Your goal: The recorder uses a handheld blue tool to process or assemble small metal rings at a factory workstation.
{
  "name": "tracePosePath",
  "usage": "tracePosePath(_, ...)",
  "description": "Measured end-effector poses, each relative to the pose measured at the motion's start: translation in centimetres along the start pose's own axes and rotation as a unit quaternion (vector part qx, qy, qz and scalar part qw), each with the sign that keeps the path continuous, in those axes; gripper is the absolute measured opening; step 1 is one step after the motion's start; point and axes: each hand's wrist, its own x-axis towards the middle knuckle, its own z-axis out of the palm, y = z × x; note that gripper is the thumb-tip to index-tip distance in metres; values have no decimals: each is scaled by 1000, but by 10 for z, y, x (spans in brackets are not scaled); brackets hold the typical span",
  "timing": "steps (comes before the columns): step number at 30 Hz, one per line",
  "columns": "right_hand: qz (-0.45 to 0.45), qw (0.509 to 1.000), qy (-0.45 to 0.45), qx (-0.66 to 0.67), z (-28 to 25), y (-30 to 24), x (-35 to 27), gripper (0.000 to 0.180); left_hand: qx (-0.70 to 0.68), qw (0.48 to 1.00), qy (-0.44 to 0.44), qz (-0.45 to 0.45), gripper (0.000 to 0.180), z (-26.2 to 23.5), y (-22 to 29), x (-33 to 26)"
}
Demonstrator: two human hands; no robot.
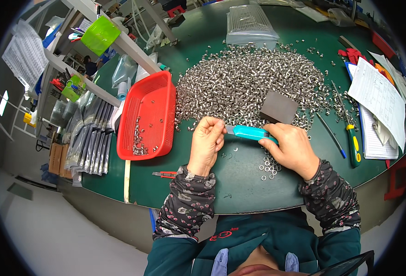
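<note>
My right hand is closed round the teal handle of a utility knife, whose blade points left. At the blade's tip, my left hand is pinched shut; what lies between its fingertips is too small to make out. Just beyond both hands spreads a large heap of small shiny metal rings. A few loose metal rings lie below my right hand. Behind that hand, a dark grey rectangular block rests on the near edge of the heap.
A red plastic basket with some metal pieces stands left. Near my left wrist lies a red cutter. To the right are a blue-capped pen, a screwdriver-like tool with a green-yellow handle, and papers. Clear plastic packs lie behind.
</note>
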Motion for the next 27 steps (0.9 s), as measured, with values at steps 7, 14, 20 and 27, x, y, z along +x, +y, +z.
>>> tracePosePath(7,-4,992,123,16,5,-2,1,21,-36,999,12,-10,9,-6,-3,2)
tracePosePath(14,6,998,65,-1,4,1,1,23,-65,997,18,-26,9,-7,-2,2)
tracePosePath(20,20,1000,25,2,1,1,1,25,-63,997,8,-34,9,-6,0,2)
tracePosePath(27,4,999,42,-5,3,2,1,24,-41,999,2,2,9,-1,2,2)
